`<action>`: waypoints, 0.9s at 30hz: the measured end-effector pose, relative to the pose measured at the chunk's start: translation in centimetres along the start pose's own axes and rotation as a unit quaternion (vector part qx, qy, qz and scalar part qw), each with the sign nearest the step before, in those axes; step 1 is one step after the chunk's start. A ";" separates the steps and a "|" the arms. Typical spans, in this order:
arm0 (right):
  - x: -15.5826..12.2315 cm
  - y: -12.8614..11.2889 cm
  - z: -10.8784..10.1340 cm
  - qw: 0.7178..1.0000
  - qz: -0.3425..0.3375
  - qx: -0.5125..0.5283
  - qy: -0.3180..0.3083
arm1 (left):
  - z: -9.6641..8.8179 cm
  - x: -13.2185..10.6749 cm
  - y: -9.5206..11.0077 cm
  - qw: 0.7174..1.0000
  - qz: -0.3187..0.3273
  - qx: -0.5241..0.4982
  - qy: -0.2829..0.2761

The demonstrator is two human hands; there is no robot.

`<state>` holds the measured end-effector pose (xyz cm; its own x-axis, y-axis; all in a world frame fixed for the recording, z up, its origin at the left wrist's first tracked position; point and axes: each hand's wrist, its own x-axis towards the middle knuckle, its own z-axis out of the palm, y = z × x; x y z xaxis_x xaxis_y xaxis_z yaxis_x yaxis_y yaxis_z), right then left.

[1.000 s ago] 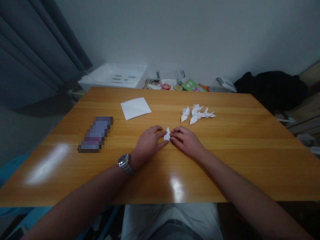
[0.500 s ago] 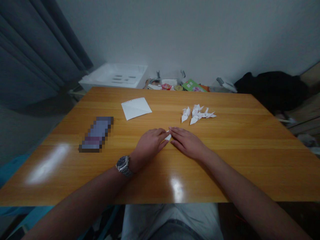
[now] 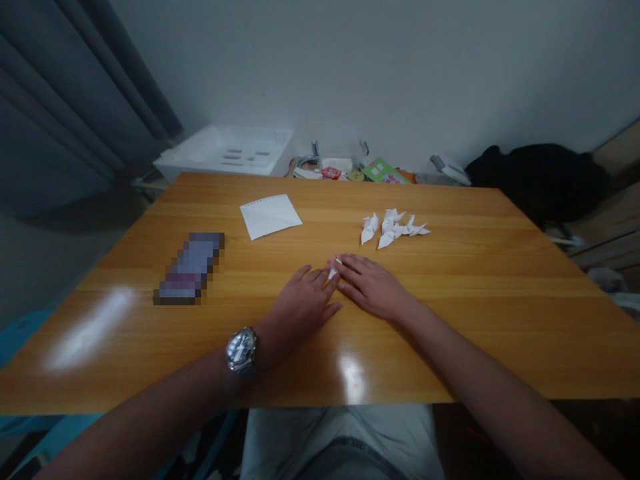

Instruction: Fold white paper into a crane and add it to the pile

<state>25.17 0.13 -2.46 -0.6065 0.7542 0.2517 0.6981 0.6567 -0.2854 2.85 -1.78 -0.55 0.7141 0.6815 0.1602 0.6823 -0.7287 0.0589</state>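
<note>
A small piece of folded white paper (image 3: 334,270) lies on the wooden table, mostly covered by my fingertips. My left hand (image 3: 306,300) rests at its left side, fingers spread and thumb held apart, with the index fingertip at the paper. From the right, my right hand (image 3: 373,285) holds the paper down against the tabletop, its fingers close together over the paper's edge. Further back sit several folded white paper cranes (image 3: 394,229), grouped closely. A white sheet (image 3: 271,217) with a torn, perforated edge lies flat to the left of them.
A blurred-out phone (image 3: 193,267) lies on the left of the wooden table (image 3: 500,300). Behind the far edge are a white plastic tray (image 3: 230,150), a green packet (image 3: 383,171) and other small items. A black cloth heap (image 3: 540,177) is at the back right.
My left hand has shifted slightly down and left; its thumb has come away from the paper and its fingers have spread. My right hand stays nearly in place.
</note>
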 end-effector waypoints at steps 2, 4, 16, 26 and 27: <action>-0.1 -0.2 0.0 1.000 0.006 -0.011 -0.005 | 0.1 0.0 0.1 1.000 0.000 0.006 -0.001; -0.1 -0.2 0.0 0.999 0.012 -0.025 -0.018 | 0.0 -0.1 0.2 1.000 -0.001 0.012 0.000; -0.1 0.0 0.0 0.996 0.013 -0.049 -0.069 | -0.4 -0.7 2.1 0.998 -0.021 0.060 0.013; 0.0 -0.4 0.0 0.997 0.043 -0.020 -0.068 | -1.3 -0.4 1.5 0.999 -0.038 0.023 0.012; 0.1 -0.5 0.0 0.997 0.044 -0.019 -0.068 | -1.3 -0.4 1.4 0.999 -0.038 0.021 0.012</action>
<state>24.82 -0.12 -2.26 -0.5862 0.8040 0.0994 0.7631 0.5892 -0.2655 3.38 -3.15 0.73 0.6565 0.7325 0.1804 0.7407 -0.6712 0.0300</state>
